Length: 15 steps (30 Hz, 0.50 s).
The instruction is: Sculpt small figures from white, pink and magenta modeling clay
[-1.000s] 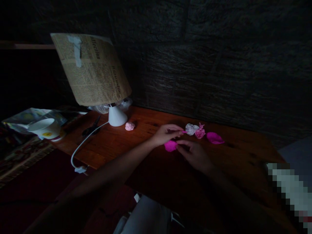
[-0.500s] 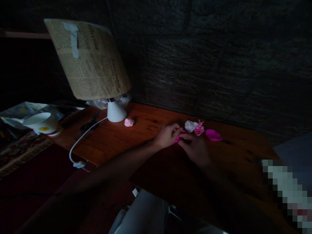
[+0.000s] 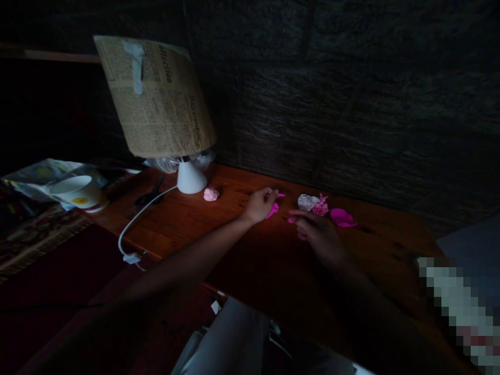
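My left hand (image 3: 259,205) is closed on a soft magenta piece (image 3: 273,210) that looks like modelling clay, its ends sticking out past the fingers. A short gap to the right, my right hand (image 3: 319,234) pinches a small magenta bit (image 3: 291,220) at its fingertips, the index finger stretched above it. Beyond the hands lie a whitish crinkled lump (image 3: 307,202) and a pink ruffled lump (image 3: 321,207), touching each other. Beside them, a flat magenta piece (image 3: 342,217) rests on the wooden table (image 3: 234,255). The light is dim, so fine detail is lost.
A lamp (image 3: 191,177) with a newsprint shade stands at the back left, its white cord (image 3: 135,221) running over the table edge. Near it are a pale pink lump (image 3: 211,194), dark scissors (image 3: 150,194) and a paper cup (image 3: 80,192). A dark wall (image 3: 312,114) rises behind.
My hands have come apart: the left moved left with the larger magenta piece, while the right holds a small bit. The view has shifted slightly.
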{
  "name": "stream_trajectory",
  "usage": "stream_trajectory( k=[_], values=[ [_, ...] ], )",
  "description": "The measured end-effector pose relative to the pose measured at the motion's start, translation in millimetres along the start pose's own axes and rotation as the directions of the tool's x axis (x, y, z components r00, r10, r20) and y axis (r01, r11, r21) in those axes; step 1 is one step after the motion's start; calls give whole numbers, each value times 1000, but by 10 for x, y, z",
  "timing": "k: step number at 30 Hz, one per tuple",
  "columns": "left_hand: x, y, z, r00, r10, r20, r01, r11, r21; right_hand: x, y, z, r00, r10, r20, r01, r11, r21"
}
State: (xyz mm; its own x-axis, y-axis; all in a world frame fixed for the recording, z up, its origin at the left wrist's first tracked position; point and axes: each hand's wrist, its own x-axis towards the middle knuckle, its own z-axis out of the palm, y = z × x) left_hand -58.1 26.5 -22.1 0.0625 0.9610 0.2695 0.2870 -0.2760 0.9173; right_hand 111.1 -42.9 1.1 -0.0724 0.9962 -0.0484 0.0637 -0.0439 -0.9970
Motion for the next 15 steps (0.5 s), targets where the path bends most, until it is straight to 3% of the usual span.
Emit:
stream_trajectory(
  k=[3,6,8,15],
  values=[
    [10,1,-57,996,64,54,-67,996,62,-7,-32,-6,998,31,47,-34,998,56],
    [-25,57,-100,952,121,281,-160,980,119,-4,-45,-22,993,60,100,-71,991,117],
    [-52,101,-123,916,158,370,-227,962,151,2,-45,-38,990,71,124,-90,984,155],
    [-78,151,-149,921,251,298,-322,921,220,15,-74,-106,986,81,145,-112,970,217]
  ],
)
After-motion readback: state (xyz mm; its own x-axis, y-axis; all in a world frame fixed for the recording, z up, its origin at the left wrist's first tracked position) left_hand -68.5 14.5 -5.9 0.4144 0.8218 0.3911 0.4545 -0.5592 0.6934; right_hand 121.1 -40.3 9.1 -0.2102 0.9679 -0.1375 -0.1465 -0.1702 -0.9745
